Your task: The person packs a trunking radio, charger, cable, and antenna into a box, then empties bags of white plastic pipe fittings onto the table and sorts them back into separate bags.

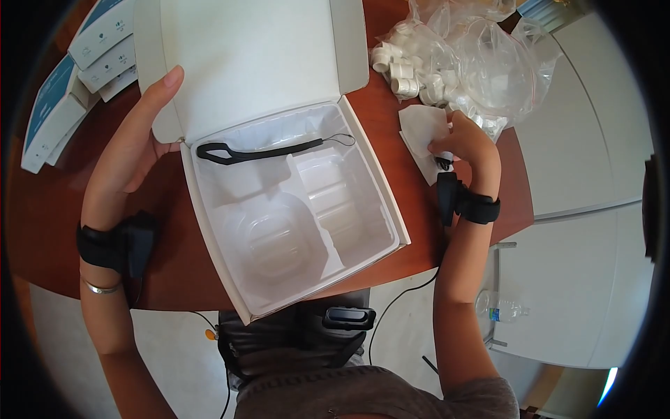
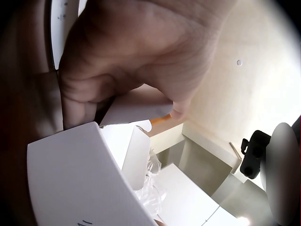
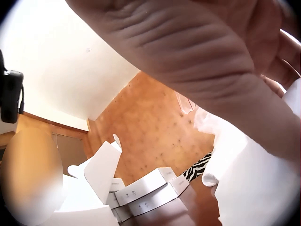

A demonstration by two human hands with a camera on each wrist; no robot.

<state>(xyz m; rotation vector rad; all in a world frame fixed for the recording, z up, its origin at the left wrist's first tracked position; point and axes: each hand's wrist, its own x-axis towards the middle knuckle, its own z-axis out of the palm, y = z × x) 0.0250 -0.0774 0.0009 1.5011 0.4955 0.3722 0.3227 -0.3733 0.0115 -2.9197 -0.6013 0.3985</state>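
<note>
An open white box [image 1: 241, 307] with a moulded white plastic tray [image 1: 230, 199] sits in front of me. Across the tray's back compartment lies a black wrist strap [image 1: 279, 150] with a thin cord loop; the other compartments hold nothing. My left hand [image 1: 143, 143] grips the box at its back left corner, thumb up beside the lid's side flap [image 2: 141, 106]. To the right of the box, my right hand [image 1: 471, 143] pinches a thin white paper-like packet [image 1: 422, 133] between thumb and fingers. A small dark item [image 1: 443, 163] shows just below those fingers.
Clear plastic bags [image 1: 499, 70] with several white cylindrical pieces [image 1: 403, 70] lie behind my right hand. Several closed white-and-blue boxes [image 1: 63, 105] are stacked at the back left. The wooden table's [image 1: 412, 241] front edge runs close to my body.
</note>
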